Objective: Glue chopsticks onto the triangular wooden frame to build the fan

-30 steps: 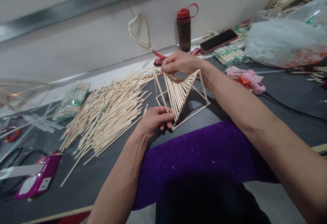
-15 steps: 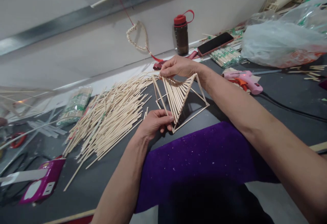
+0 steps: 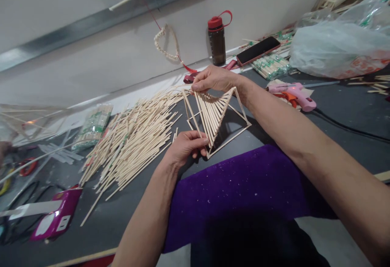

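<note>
Head view: twisted, fanned stick frame (image 3: 213,115).

1. The head camera looks from the wearer's side of the wooden-stick frame (image 3: 217,117), above it, facing forward and down.
2. The frame sits close, near the middle of the view; the purple cloth (image 3: 243,181) lies nearer than it.
3. Beyond the frame, the view takes in the worktop (image 3: 344,106) and wall (image 3: 115,62), their junction slanting upward to the right.
</note>
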Demonstrator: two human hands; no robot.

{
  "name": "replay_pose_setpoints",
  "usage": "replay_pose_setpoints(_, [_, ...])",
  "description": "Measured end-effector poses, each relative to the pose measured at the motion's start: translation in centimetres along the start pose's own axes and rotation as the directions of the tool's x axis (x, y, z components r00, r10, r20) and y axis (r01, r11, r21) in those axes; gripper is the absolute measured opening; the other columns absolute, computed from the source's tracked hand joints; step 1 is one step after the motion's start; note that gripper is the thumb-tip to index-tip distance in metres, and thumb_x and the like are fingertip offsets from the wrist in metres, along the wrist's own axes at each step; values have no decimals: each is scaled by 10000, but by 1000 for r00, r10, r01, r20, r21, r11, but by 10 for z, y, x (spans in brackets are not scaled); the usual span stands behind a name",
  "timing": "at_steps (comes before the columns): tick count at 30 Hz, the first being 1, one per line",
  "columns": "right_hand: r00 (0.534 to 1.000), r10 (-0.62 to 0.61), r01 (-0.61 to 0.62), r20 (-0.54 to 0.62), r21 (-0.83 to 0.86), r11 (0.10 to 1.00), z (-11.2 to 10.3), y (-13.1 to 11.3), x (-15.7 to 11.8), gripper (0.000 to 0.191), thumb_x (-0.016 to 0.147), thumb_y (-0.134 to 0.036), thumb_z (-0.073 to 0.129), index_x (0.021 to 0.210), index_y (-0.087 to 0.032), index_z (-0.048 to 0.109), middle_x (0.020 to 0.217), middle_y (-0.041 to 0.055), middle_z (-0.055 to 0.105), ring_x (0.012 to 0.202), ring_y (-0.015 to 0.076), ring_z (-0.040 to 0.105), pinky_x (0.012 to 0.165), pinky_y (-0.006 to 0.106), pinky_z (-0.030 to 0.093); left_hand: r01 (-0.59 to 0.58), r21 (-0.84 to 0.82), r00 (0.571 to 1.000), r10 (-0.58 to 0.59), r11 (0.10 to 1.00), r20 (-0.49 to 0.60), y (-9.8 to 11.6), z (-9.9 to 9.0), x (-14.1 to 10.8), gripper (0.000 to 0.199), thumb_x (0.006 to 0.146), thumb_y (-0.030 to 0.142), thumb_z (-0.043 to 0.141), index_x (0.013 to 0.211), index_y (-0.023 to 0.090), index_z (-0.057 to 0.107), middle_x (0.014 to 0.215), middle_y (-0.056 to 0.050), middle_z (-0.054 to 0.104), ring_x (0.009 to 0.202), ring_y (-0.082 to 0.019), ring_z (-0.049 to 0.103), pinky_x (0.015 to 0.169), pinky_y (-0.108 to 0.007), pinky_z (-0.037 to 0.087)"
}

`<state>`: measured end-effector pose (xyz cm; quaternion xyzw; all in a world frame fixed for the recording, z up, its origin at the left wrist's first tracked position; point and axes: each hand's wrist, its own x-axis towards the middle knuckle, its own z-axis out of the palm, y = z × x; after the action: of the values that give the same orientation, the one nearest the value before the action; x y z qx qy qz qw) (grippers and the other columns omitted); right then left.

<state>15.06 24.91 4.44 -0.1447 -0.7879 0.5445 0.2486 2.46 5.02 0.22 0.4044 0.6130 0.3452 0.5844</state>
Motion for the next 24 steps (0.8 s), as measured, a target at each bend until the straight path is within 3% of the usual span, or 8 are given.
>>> replay_pose_setpoints(7, [999, -28, 27, -22, -15, 1000, -3, 5, 0, 209, 864, -261, 639, 760, -89, 697, 600, -14, 578, 566, 59, 461, 592, 190, 392, -3, -1, 1000, 3, 1000, 0, -2, -1, 1, 152, 690, 266, 735, 713, 135, 661, 508, -12, 636, 387, -59, 528, 337, -156, 288])
replay_pose_setpoints(24, [1000, -27, 27, 3, -58, 998, -1, -3, -2, 91, 799, -170, 681, 784, -89, 720, 582, -8, 596, 573, 75, 477, 582, 198, 394, -6, 20, 1000, 6, 1000, 6, -1, 0, 1, 143, 690, 263, 733, 721, 135, 676, 509, -19, 637, 403, -71, 543, 346, -172, 290])
